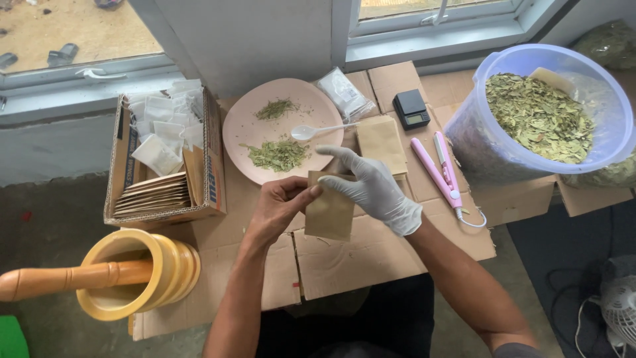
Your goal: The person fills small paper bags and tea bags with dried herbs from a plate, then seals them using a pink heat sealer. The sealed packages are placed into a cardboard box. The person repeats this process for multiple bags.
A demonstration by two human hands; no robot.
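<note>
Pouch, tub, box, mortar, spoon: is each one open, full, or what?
Pouch: held upright by left hand and gloved right hand.
Tub: lid off, holding dry leaves.
Box: open, holding sachets and pouches.
Mortar: tipped, pestle inside.
Spoon: resting on plate.

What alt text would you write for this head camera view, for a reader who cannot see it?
Seen from above, a bare left hand and a white-gloved right hand hold a small brown paper pouch over flattened cardboard. Beyond it lie a pink plate of dried green leaves with a white spoon, a small scale and a tub of dried leaves.
</note>
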